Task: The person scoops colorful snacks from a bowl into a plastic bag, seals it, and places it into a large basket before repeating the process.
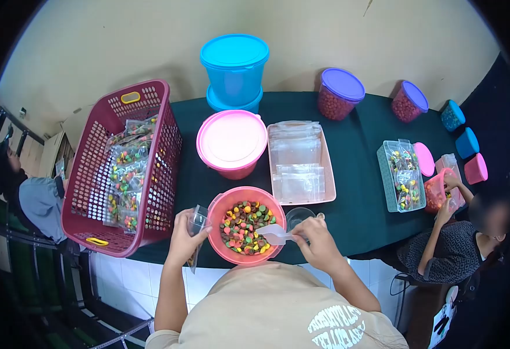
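My left hand point(182, 237) holds a small clear plastic bag point(196, 224) at the left rim of a pink bowl point(219, 205) filled with mixed coloured candies point(246, 225). My right hand point(319, 243) grips a clear plastic scoop point(276, 234), whose head lies over the candies at the bowl's right side. A small clear cup point(299, 217) stands just behind my right hand. The bowl sits at the near edge of a table covered in dark green cloth point(354, 203).
A maroon basket point(159, 192) with several filled bags stands at left. Behind the bowl are a pink lidded tub point(232, 142), a blue tub point(235, 68) and a tray of empty bags point(328, 174). Purple-lidded jars point(340, 93) stand at the back. A person point(452, 244) works at right; another person point(34, 200) sits at left.
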Demonstrator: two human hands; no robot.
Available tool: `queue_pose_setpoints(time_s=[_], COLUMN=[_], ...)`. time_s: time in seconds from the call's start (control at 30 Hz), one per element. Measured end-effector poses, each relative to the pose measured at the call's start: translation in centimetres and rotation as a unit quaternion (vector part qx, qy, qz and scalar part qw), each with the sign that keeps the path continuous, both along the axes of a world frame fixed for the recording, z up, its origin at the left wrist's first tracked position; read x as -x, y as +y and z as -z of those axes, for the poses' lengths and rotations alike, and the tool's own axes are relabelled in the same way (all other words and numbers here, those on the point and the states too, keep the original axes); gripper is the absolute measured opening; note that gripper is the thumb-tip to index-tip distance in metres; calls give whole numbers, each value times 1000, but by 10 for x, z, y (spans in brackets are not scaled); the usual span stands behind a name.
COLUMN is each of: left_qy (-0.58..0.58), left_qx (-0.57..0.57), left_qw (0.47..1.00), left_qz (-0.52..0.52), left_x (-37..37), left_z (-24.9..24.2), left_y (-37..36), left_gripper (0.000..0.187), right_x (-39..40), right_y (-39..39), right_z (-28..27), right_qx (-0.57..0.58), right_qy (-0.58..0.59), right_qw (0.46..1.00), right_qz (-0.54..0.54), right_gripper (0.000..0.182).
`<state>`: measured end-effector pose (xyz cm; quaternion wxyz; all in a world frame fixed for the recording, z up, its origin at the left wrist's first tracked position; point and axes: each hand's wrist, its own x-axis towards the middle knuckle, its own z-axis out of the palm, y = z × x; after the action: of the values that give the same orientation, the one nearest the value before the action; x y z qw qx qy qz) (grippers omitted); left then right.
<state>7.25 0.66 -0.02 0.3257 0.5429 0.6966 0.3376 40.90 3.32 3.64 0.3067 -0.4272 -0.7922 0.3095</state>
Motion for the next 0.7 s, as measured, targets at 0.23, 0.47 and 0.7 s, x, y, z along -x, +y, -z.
queue_pose_setpoints(time_s=[0.23,0.47,0.7], left_qy=[-166,-201,-251], left_qx=[166,69,110], left_qw=[969,977,961], left_qz=[-75,-21,38], left_x=[-23,-53,-86], left_z=[-6,-14,-43], left_y=[-2,-6,5], left_gripper=[43,45,47], right_x=[-3,2,11], right_y=[0,13,3], right_z=[21,28,46], right_qx=[-32,-112,-53], right_qy=[-45,-159,-189], right_qw=[998,979,979], right_qz=[-13,-53,-64], right_gripper=[13,20,17])
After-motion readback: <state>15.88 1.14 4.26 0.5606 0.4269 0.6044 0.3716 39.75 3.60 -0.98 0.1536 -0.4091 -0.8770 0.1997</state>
